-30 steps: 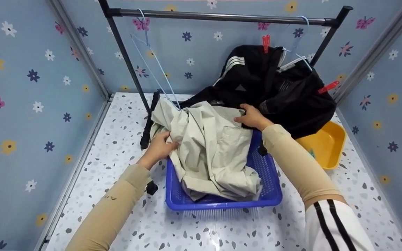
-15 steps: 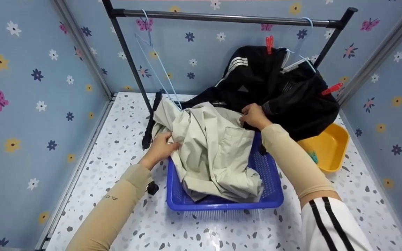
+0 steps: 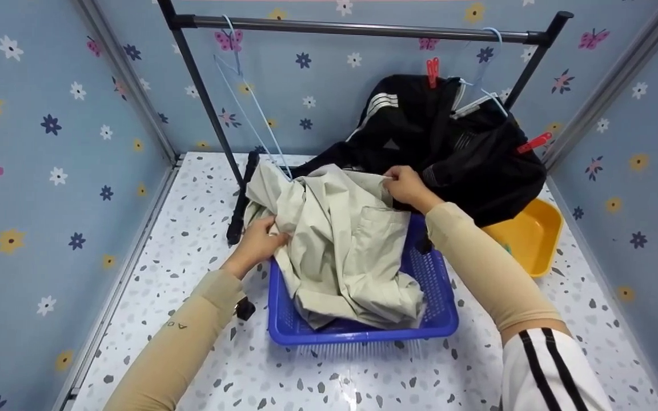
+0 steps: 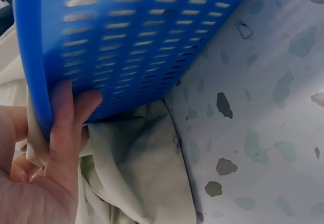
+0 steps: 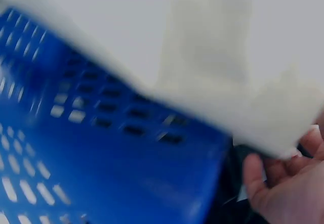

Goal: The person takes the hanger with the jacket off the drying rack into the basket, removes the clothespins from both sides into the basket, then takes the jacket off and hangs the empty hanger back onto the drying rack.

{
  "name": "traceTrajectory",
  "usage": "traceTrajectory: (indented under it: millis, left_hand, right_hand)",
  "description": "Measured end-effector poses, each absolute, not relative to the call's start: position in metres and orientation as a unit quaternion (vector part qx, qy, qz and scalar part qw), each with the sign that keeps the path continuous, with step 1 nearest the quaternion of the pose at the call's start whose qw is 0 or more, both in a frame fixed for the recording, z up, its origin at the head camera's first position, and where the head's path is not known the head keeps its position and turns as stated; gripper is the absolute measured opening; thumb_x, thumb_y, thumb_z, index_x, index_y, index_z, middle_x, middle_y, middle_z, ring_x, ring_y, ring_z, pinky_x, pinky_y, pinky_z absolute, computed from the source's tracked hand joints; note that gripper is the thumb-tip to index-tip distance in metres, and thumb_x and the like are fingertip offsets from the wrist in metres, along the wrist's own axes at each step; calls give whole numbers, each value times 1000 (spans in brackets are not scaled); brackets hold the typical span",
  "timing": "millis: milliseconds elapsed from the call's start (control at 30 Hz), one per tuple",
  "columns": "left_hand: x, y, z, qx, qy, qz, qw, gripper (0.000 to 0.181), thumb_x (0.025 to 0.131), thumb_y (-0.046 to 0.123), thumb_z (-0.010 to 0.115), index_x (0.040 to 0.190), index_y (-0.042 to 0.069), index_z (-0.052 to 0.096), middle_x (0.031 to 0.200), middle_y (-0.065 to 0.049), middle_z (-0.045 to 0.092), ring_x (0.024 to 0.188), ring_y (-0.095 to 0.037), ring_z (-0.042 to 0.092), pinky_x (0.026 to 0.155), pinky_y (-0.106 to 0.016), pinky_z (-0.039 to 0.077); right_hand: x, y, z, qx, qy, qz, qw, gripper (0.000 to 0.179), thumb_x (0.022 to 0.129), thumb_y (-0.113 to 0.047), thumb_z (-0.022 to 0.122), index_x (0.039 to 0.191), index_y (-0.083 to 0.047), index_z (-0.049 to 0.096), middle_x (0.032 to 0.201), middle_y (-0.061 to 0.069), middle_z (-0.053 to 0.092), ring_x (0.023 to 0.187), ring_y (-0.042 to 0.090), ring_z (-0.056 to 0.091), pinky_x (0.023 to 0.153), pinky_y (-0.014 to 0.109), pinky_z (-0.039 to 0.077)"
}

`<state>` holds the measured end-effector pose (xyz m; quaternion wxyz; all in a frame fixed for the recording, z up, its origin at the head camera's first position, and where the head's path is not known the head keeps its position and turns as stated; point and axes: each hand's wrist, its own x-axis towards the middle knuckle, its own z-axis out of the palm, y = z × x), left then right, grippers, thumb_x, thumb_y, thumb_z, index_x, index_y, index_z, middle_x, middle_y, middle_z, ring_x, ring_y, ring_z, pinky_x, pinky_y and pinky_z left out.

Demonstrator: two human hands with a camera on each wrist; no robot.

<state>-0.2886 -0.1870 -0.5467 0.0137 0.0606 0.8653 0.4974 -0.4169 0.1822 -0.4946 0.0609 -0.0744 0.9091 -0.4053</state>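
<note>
A pale beige garment [image 3: 323, 245] with a patch pocket lies crumpled in and over the back of a blue plastic basket [image 3: 363, 337]; its exact kind is unclear. My left hand [image 3: 257, 244] holds a fold at the garment's left edge. In the left wrist view, the left hand's fingers [image 4: 61, 118] lie beside the basket's slotted wall, with cloth next to them. My right hand [image 3: 412, 185] pinches the garment's upper right edge, its fingertips partly hidden. In the blurred right wrist view, the right hand [image 5: 288, 188] is under a corner of the cloth.
A black rack [image 3: 357, 27] spans the back, with an unloaded blue hanger [image 3: 255, 108] at left. A black jacket [image 3: 437, 137] hangs at right with red clothespins [image 3: 432, 73]. A yellow basin [image 3: 534, 234] stands right of the basket, on the speckled floor [image 3: 192, 228].
My right hand has gone from loosely spread at the garment's edge to pinching it, slightly farther up and left. My left hand keeps its place; the whole view shifts a little.
</note>
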Motion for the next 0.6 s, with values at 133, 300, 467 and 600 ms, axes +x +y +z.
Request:
traceTrajectory:
  millis: [133,300,467,600]
  left_hand:
    - [-287,-185,-545,63,868,492,16,28,97,14,74,119,-2,79,124,-24,79,105,-33,72,92,-39,60]
    - [-313,-195,-592,56,871,487,-17,16,91,20,75,104,11,81,102,-8,79,87,-21,69,77,-33,59]
    - [-299,-188,-566,42,873,486,9,27,93,16,72,114,1,80,109,-21,78,89,-30,69,71,-31,55]
    - [-284,-180,-540,30,882,469,19,34,96,13,70,123,-4,78,123,-27,78,102,-36,70,79,-31,55]
  right_hand:
    - [-411,182,-482,-56,846,-522,89,10,110,-10,54,104,-7,61,87,-4,52,78,12,51,71,25,44]
    - [-406,186,-469,-18,689,-713,132,24,115,-7,49,92,-14,51,80,-6,53,76,10,56,72,26,49]
    - [-395,196,-454,-53,608,-779,143,34,116,-2,44,87,-16,54,79,-6,60,78,8,62,73,25,51]
    - [-378,204,-442,-130,607,-769,152,33,115,0,42,90,-16,56,85,-8,66,82,8,64,74,24,52]
